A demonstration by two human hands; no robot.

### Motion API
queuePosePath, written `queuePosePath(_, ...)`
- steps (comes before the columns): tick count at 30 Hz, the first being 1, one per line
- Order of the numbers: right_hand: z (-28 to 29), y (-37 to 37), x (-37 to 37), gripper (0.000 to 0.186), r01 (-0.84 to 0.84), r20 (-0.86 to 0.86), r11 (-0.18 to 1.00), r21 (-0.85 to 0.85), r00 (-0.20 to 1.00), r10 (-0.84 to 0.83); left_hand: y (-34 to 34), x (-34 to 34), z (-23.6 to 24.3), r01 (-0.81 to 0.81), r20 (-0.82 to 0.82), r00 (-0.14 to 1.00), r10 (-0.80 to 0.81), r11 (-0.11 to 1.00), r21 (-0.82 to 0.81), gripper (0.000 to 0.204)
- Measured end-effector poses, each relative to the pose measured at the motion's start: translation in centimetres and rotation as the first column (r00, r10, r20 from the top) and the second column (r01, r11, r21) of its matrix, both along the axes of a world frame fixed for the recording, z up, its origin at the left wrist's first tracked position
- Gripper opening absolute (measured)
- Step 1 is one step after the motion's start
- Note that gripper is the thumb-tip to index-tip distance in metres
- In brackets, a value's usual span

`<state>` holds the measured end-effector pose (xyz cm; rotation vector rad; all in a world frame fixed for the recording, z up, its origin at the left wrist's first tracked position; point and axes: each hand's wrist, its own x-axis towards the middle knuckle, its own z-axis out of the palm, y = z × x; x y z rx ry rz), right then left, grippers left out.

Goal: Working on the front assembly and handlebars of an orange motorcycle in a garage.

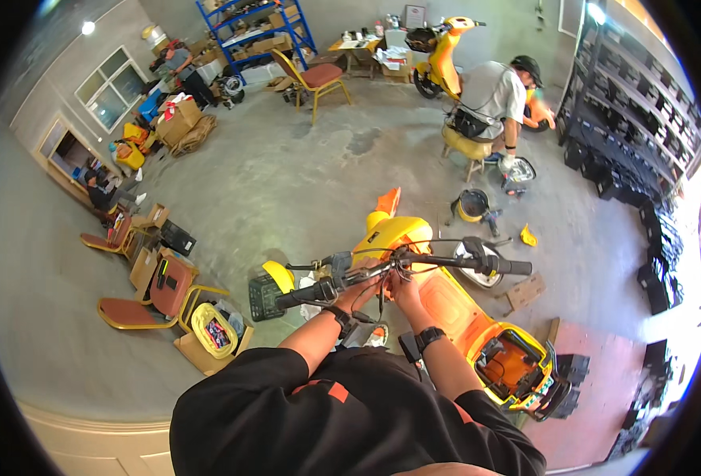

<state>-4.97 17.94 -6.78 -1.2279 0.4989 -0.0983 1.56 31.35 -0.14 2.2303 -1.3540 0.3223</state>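
A yellow and orange electric scooter (394,232) stands in front of me, its handlebar (434,259) bare, with loose black cables (381,297) hanging at the middle. My left hand (358,293) reaches in under the left side of the bar, among the cables; its fingers are mostly hidden behind the bar. Close beside it, my right hand (403,290) is just below the stem, its fingers drawn together at the wiring. What they hold is too small to make out. The scooter's orange footboard (451,305) and open seat compartment (513,361) extend to the right.
A black crate (266,298) and a yellow cover (279,275) lie left of the scooter. Beyond it are a bucket (471,206), a yellow part (528,236) and a headlight panel (477,274). A crouching person (497,99) works at far right. Chairs (172,285) and boxes stand left.
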Motion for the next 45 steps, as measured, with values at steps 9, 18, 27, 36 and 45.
queuePosePath(9, -0.3, -0.1, -0.7, 0.012, 0.132, 0.174, 0.970, -0.203, 0.980, -0.097, -0.3, -0.4, 2.1, 0.053, -0.111, 0.992, -0.054, 0.999, -0.010, 0.014)
queuePosePath(18, 1.7, 1.4, -1.0, 0.017, 0.023, 0.032, 1.000, -0.004, 0.999, -0.023, -0.8, -0.7, 0.9, 0.033, -0.472, 0.878, -0.080, 0.994, -0.108, 0.015)
queuePosePath(27, 0.6, 0.1, -1.6, 0.022, 0.104, 0.118, 0.841, -0.531, 0.992, -0.048, -2.8, -0.1, -1.1, -0.021, -0.832, 0.384, -0.400, 0.897, -0.441, 0.019)
queuePosePath(36, 0.3, -0.7, -0.8, 0.022, -0.069, -0.071, 0.958, -0.278, 0.996, 0.051, -2.2, -1.1, -0.1, -0.132, -0.869, 0.474, -0.142, 0.964, -0.229, 0.029)
queuePosePath(45, -0.1, 0.5, -0.9, 0.020, 0.224, 0.249, 0.909, -0.353, 0.958, -0.140, -2.1, -0.8, -2.1, -0.273, -0.897, 0.387, -0.213, 0.903, -0.333, 0.029)
